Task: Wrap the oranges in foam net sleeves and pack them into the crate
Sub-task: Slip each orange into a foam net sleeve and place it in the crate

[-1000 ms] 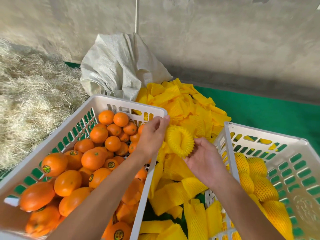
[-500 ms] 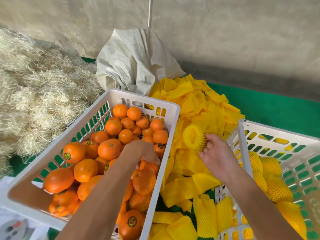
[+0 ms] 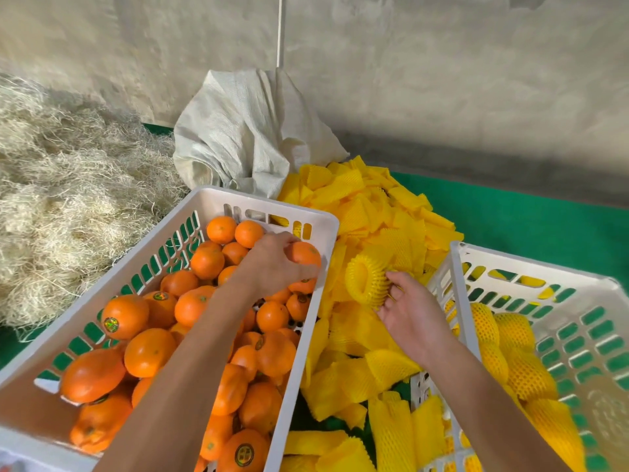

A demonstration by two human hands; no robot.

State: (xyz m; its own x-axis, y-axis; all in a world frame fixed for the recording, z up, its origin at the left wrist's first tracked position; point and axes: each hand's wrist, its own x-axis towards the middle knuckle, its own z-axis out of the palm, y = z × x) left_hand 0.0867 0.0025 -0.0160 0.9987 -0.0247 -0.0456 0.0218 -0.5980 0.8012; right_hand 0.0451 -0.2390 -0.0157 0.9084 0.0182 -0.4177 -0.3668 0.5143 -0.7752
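Observation:
A white crate on the left is full of bare oranges. My left hand is inside it near the far right corner, fingers curled round one orange. My right hand holds a yellow foam net sleeve, stretched open into a ring, over the pile of flat yellow sleeves between the crates. The white crate on the right holds several oranges wrapped in yellow net.
A crumpled white woven sack lies behind the sleeve pile against the grey wall. Pale straw is heaped at the left. Green matting covers the floor at the back right.
My left hand dropped from the sleeve into the left crate, then moved to its far right corner and took hold of an orange. My right hand kept the opened sleeve.

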